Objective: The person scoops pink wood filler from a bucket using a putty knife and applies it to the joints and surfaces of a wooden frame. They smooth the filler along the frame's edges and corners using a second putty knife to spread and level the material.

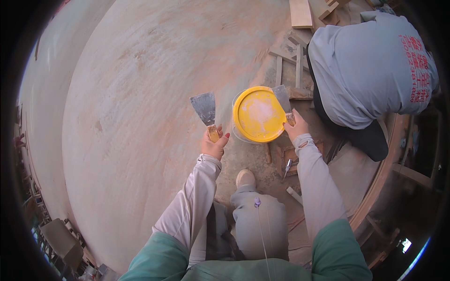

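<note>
Scrapers point(204, 111) jut forward from both gripping hands point(214, 145).

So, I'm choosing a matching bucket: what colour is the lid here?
The lid is yellow with pale smears, best seen in the head view.

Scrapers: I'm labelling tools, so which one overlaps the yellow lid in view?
The scraper in the right hand; the other scraper, in the left hand, shows apart from the yellow lid.
</note>
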The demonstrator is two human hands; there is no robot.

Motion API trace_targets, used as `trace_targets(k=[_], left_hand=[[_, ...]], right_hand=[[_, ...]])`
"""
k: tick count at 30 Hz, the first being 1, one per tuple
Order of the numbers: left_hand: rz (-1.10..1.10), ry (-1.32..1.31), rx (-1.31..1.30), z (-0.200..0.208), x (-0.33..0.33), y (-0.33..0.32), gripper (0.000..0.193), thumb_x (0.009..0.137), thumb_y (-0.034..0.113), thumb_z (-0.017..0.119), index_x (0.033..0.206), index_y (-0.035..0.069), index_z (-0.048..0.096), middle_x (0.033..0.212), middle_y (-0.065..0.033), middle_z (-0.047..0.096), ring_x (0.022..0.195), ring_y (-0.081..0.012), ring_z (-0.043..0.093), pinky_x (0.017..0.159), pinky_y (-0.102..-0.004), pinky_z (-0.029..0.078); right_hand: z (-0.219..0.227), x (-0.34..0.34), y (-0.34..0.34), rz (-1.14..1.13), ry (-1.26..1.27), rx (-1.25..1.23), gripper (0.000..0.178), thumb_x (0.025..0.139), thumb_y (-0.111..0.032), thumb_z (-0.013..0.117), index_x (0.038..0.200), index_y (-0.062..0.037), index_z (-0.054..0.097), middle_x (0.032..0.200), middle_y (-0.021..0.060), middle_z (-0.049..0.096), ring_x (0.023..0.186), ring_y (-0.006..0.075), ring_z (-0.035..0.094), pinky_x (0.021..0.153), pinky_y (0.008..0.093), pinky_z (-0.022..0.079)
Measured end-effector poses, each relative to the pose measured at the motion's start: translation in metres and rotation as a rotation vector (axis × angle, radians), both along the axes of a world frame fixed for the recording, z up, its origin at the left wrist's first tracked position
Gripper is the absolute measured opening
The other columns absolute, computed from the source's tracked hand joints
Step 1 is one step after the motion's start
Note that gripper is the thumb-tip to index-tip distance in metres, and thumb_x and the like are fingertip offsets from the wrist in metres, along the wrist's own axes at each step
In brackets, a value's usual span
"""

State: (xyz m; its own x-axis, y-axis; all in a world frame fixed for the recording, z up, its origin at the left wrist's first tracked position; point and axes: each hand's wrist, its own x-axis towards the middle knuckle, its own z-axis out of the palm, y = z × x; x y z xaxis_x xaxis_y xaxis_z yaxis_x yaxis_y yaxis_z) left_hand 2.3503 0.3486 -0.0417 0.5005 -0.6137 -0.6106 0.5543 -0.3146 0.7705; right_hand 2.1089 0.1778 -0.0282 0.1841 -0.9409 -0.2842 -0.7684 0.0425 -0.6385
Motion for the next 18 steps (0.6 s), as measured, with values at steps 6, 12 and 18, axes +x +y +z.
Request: trace_targets(k=[6, 12, 18], left_hand=[[-0.074, 0.012, -0.038, -0.059, -0.01, -0.053, 0.048, 0.078, 0.008, 0.074, 0.118, 0.001, 0.048, 0.094, -0.0018, 0.058, 0.084, -0.0111, 0.057, 0.078, -0.0274, 0.048], [-0.138, -0.14, -0.015, -0.055, -0.02, -0.032, 0.037, 0.08, 0.007, 0.072, 0.109, 0.005, 0.049, 0.089, -0.0015, 0.058, 0.079, -0.011, 0.058, 0.07, -0.0269, 0.049], [-0.166, -0.341, 0.048, -0.046, -0.025, 0.002, 0.034, 0.082, 0.001, 0.069, 0.107, 0.005, 0.048, 0.091, -0.0027, 0.056, 0.073, -0.0123, 0.059, 0.067, -0.0275, 0.051]], right_hand=[[-0.038, 0.01, 0.006, -0.034, -0.077, -0.06, 0.061, 0.075, -0.02, 0.071, 0.129, 0.0, 0.05, 0.107, 0.0199, 0.066, 0.098, 0.0312, 0.066, 0.085, 0.0347, 0.05], [-0.024, -0.005, 0.05, -0.052, -0.077, 0.135, 0.061, 0.077, -0.022, 0.07, 0.13, 0.0005, 0.05, 0.106, 0.0209, 0.066, 0.098, 0.0328, 0.065, 0.084, 0.0367, 0.05], [-0.009, 0.002, 0.109, -0.093, -0.016, 0.061, 0.06, 0.081, -0.022, 0.068, 0.13, 0.0049, 0.047, 0.12, 0.0263, 0.058, 0.108, 0.0382, 0.059, 0.089, 0.0383, 0.048]])
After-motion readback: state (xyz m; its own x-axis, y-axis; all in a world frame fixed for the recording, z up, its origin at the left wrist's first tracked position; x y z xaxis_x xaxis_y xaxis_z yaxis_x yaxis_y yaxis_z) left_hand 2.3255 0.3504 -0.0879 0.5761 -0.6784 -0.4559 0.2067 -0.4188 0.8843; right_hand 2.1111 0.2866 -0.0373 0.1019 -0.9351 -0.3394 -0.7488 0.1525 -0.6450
